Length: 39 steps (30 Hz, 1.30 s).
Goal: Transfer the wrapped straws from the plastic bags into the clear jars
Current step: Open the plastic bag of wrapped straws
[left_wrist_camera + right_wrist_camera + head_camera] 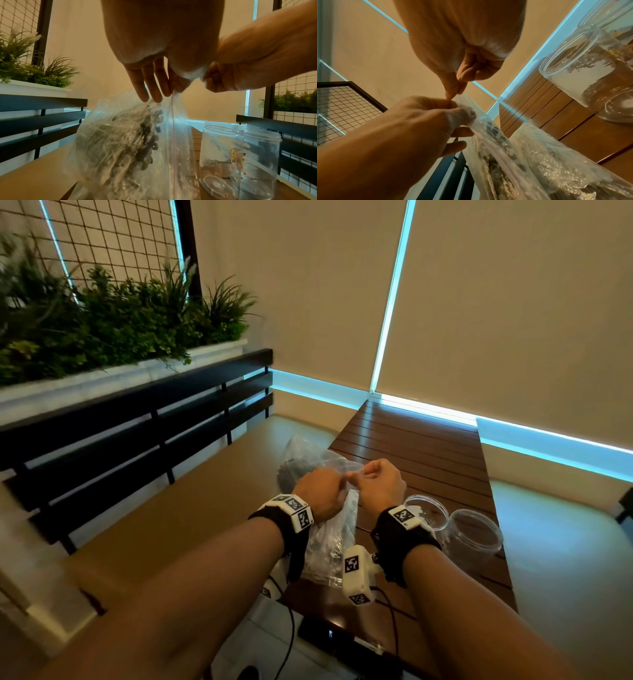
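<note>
Straws [133,142] in their wrappers lay bunched inside a clear plastic bag [330,537], which hung over the near left corner of the slatted wooden table [428,446], held up by its top edge. Both forearms reached forward side by side from the bottom of the head view, wrists level and close together, each wearing a black strap with white marker blocks.

The left hand [320,491] was turned palm down over the bag's mouth. In the left wrist view three of its fingers [147,86] pointed loosely downward against the plastic, while in the right wrist view the thumb and forefinger pinched the bag's rim.

The right hand [380,482] was curled into a loose fist just beside the left, knuckles up. Its thumb and forefinger pinched the same rim from the opposite side, their tips meeting the left hand's fingertips, and the remaining fingers were folded into the palm.

Two clear jars [474,537] stood open-mouthed on the table just right of the right wrist, touching or nearly touching each other.
</note>
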Each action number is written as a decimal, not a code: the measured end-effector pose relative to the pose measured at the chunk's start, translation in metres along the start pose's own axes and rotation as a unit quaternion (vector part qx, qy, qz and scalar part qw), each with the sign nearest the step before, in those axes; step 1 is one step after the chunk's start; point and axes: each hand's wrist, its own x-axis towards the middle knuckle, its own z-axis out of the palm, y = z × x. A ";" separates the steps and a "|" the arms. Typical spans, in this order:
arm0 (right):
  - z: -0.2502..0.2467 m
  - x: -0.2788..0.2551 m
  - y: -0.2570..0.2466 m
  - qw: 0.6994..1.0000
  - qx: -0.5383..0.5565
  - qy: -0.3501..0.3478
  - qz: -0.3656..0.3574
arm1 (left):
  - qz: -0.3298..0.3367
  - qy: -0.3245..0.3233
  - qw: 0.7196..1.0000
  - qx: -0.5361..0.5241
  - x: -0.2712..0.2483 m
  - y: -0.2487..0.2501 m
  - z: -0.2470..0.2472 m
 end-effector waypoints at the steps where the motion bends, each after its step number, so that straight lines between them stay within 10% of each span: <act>1: 0.000 0.000 0.000 1.000 0.003 0.003 0.002 | 0.006 -0.006 1.000 -0.012 0.000 0.002 -0.003; 14: -0.015 -0.004 -0.002 0.998 0.060 -0.008 0.009 | -0.009 0.058 0.977 -0.206 -0.011 0.006 -0.021; 22: -0.010 -0.007 -0.006 0.998 0.015 -0.060 -0.018 | -0.045 0.017 0.997 -0.061 -0.004 0.005 -0.027; 28: -0.012 -0.012 -0.014 0.994 -0.091 -0.020 -0.062 | -0.095 0.131 0.985 -0.064 0.004 0.008 -0.039; 34: -0.015 -0.007 -0.008 0.998 -0.037 0.006 -0.057 | 0.045 0.009 0.998 0.045 -0.010 0.008 -0.024; 39: -0.012 -0.005 0.010 0.992 -0.089 0.047 -0.069 | -0.125 -0.035 0.990 0.050 0.003 0.008 -0.033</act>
